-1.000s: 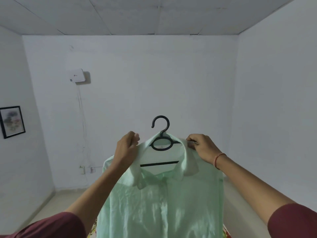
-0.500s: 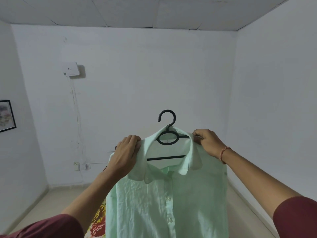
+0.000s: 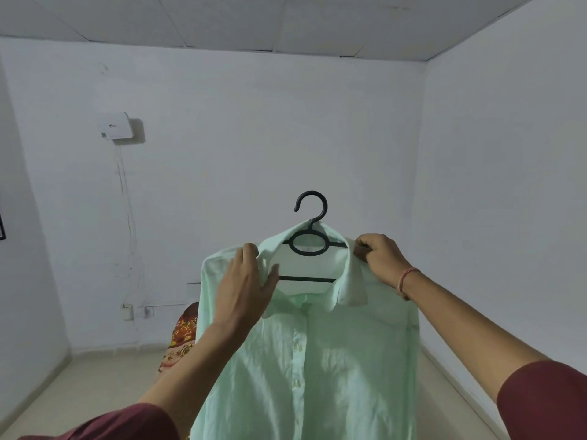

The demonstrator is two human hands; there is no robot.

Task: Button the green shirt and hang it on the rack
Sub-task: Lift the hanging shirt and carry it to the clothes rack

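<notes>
A pale mint-green shirt (image 3: 317, 360) with matching pale buttons hangs on a black hanger (image 3: 309, 246) before white walls (image 3: 286, 138), framed by maroon sleeves (image 3: 546, 404), a reddish-orange wrist band (image 3: 408, 279) and a floral cloth (image 3: 181, 338) (red, yellow and cream).

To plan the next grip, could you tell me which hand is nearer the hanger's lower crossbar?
Left. The left hand lies flat on the green shirt, thumb beside the left end of the lower crossbar; the right hand pinches the collar above its right end.
</notes>
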